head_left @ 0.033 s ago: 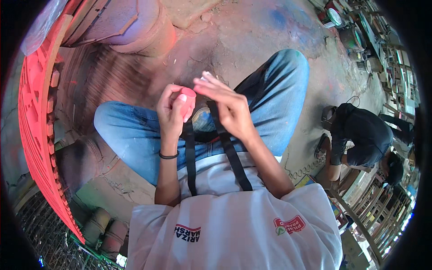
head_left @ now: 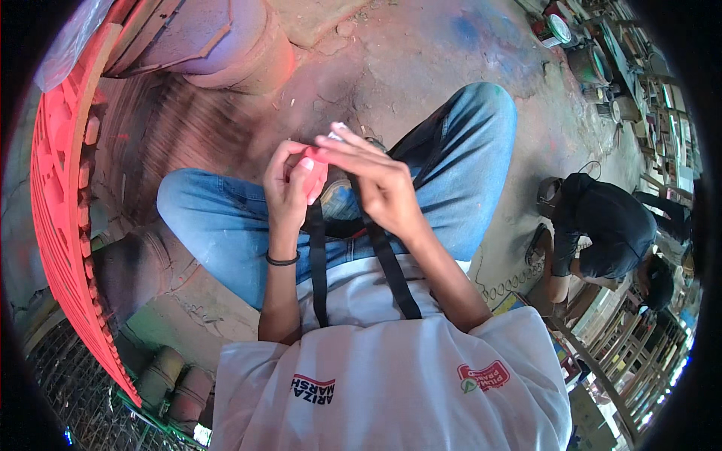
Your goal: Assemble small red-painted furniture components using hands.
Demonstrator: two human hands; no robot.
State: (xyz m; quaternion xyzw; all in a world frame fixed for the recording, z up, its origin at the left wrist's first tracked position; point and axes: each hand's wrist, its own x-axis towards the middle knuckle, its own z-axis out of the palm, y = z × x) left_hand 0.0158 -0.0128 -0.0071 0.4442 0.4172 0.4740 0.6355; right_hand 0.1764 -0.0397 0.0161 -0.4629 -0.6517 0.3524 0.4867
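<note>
Between the thumb and fingers of my left hand (head_left: 286, 184) is a small pink-red round-topped piece (head_left: 318, 177); what it is I cannot tell. My left fingers are closed round it, above my lap. My right hand (head_left: 376, 169) comes over from the right, palm down, its fingers stretched out. Its fingertips reach over the top of the piece and partly hide it; whether they press on it is unclear. A whitish patch shows near the right fingertips, too small to make out.
A bright red slatted panel (head_left: 64, 225) stands close on my left, and a large drum-like container (head_left: 248, 64) is beyond it. Paint cans (head_left: 556, 30) line the far right. A person in dark clothes (head_left: 609, 222) bends low at right. Black straps (head_left: 319, 263) hang over my lap.
My right hand has shifted slightly left, so its fingers now overlap the top of the pink-red piece, which showed uncovered before. My left hand stays in place.
</note>
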